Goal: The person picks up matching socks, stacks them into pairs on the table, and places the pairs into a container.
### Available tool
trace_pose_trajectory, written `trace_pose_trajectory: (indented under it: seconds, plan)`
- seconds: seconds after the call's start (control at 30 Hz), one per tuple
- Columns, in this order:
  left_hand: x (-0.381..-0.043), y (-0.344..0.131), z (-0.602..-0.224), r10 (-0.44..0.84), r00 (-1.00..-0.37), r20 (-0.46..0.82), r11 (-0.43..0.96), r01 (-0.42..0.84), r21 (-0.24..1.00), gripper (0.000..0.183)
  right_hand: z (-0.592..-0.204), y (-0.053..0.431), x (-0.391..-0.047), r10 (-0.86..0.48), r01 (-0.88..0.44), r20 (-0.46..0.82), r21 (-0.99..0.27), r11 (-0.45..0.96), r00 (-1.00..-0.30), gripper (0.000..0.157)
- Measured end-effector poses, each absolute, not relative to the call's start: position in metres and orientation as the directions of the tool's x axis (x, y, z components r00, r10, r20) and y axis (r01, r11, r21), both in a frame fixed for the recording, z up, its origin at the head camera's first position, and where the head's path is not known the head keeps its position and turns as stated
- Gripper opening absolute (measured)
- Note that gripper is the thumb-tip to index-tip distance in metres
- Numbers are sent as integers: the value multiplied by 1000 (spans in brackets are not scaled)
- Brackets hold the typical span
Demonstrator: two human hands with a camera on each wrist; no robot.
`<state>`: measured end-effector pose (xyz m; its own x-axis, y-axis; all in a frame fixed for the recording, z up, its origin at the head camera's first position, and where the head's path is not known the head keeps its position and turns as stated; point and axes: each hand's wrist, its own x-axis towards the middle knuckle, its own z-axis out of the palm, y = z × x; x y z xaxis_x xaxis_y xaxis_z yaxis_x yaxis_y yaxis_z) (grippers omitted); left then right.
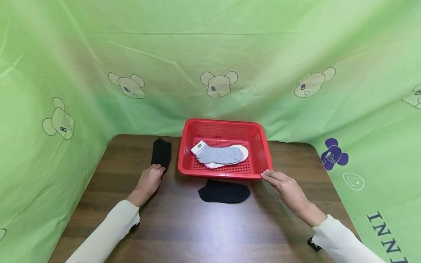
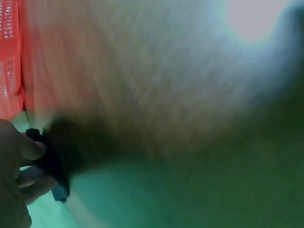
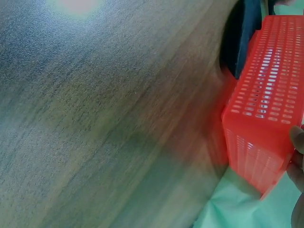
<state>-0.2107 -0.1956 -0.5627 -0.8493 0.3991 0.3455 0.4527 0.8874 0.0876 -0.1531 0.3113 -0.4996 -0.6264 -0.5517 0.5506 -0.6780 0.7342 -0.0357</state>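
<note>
My left hand [image 1: 150, 181] grips the near end of a black sock [image 1: 161, 151], which lies on the table left of the basket. In the left wrist view, the thumb and fingers stand on either side of that dark sock [image 2: 53, 166]. At the near right corner of a red plastic basket [image 1: 223, 174], my right hand [image 1: 289, 191] holds the rim. A grey sock [image 1: 218, 155] with a white, marked cuff lies inside, over a white one [image 1: 244, 150] that is partly hidden. Another black sock [image 1: 225, 191] lies flat just in front of the basket.
The brown wooden table [image 1: 184, 233] has a green printed cloth [image 1: 217, 47] hanging behind it and along both sides. The basket stands near the table's back edge, its perforated wall [image 3: 266, 85] showing in the right wrist view.
</note>
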Motion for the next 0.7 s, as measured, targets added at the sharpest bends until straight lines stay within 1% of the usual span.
trace_pose_trajectory:
  seconds: [0.13,0.3,0.5,0.7]
  plan:
    - [-195,-194,-563,405,-813,418,876,476,78,21,-499,309,-153,-546,-680,558,-43,732,-624,51]
    - [-175,-182,-562,441,-773,456,856,516,46,23,-499,308,-153,-542,-682,569,-46,730,-619,50]
    - [-155,-157,-561,448,-760,470,840,538,70,16,-498,308,-153,-536,-677,571,-49,734,-622,49]
    - [-140,-136,-559,442,-768,464,850,524,57,13,-498,308,-153,-532,-677,572,-57,733,-624,49]
